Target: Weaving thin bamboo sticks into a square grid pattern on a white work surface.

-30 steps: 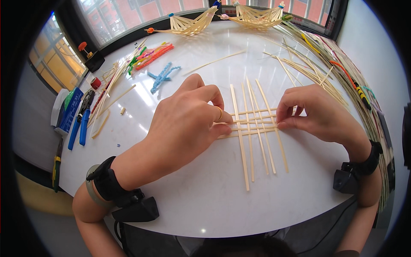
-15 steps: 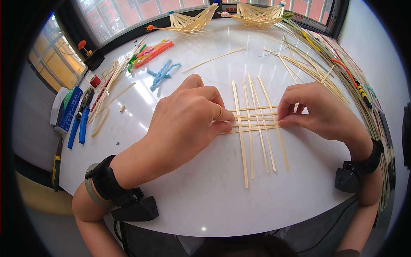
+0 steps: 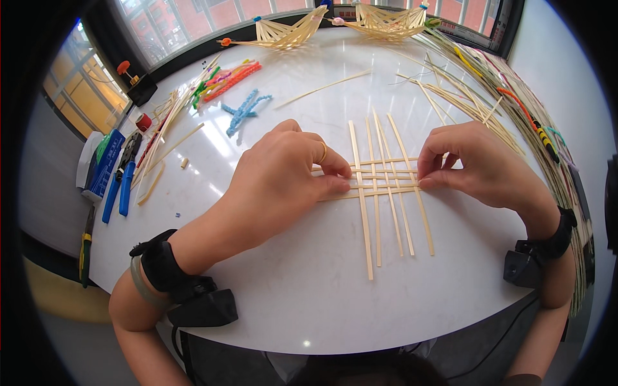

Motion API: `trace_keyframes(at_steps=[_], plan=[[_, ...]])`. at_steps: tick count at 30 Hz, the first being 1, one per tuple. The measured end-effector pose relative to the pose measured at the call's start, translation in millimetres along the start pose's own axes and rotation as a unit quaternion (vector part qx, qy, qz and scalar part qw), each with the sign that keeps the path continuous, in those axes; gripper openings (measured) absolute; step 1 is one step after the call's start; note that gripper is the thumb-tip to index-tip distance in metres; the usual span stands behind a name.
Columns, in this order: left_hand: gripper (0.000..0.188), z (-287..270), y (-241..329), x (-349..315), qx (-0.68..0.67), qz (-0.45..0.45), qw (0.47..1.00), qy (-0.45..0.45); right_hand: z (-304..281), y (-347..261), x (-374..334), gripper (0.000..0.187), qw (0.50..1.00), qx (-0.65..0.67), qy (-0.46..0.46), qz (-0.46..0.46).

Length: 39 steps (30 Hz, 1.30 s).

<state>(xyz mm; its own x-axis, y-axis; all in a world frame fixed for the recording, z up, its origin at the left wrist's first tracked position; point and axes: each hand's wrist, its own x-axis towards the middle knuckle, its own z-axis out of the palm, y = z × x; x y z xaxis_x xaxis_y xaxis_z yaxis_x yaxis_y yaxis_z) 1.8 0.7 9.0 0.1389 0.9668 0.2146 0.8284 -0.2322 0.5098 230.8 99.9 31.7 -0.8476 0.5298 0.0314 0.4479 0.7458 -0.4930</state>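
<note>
White table (image 3: 283, 283) takes up most of what's in front of me, with pale woven pieces (image 3: 290, 33) at the far edge. The left hand (image 3: 277, 180) is where the change is: over the last second it's rolled and dropped flatter, index finger reset beside the thumb. Right hand (image 3: 479, 167) has barely moved.

The woven lattice (image 3: 387, 186) sits flat on the table between the hands, essentially unshifted. Lengthwise strips (image 3: 365, 231) point at the person.

Right thumb and index: narrow, pinching the right part of the cross strips (image 3: 404, 190). Left thumb and index: narrow, on the lattice's left edge; can't tell if pinching or just pressing.

More of the cross strips' left ends show now. My read: right side anchors, left side re-seats to adjust spacing.
</note>
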Motion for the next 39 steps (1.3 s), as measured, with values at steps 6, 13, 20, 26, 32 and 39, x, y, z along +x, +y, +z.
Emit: trace_keyframes(at_steps=[6,13,20,26,32,39], plan=[[0.008,-0.3,3.3,-0.2,-0.008,-0.039,0.999,-0.007,-1.3,-1.9,0.2,0.008,1.000,-0.002,-0.004,0.015],[0.008,0.6,1.8,-0.5,0.001,-0.031,1.000,-0.006,0.5,-0.3,-0.2,0.009,1.000,0.013,0.008,0.006],[0.005,-0.1,2.3,-1.7,-0.005,0.000,1.000,-0.003,-0.3,-1.7,-0.2,0.009,1.000,0.020,0.004,0.015],[0.005,-0.2,2.6,-0.3,-0.013,-0.012,0.999,0.037,-2.0,-3.8,-0.7,0.009,1.000,0.014,-0.007,0.026],[0.012,2.1,3.4,-3.3,0.023,0.003,0.999,0.027,-2.6,-5.3,-1.8,0.013,0.999,0.027,-0.004,0.042],[0.010,1.2,5.8,-1.7,0.011,-0.024,0.999,0.026,-2.2,-5.1,0.4,0.025,0.998,0.009,0.000,0.066]])
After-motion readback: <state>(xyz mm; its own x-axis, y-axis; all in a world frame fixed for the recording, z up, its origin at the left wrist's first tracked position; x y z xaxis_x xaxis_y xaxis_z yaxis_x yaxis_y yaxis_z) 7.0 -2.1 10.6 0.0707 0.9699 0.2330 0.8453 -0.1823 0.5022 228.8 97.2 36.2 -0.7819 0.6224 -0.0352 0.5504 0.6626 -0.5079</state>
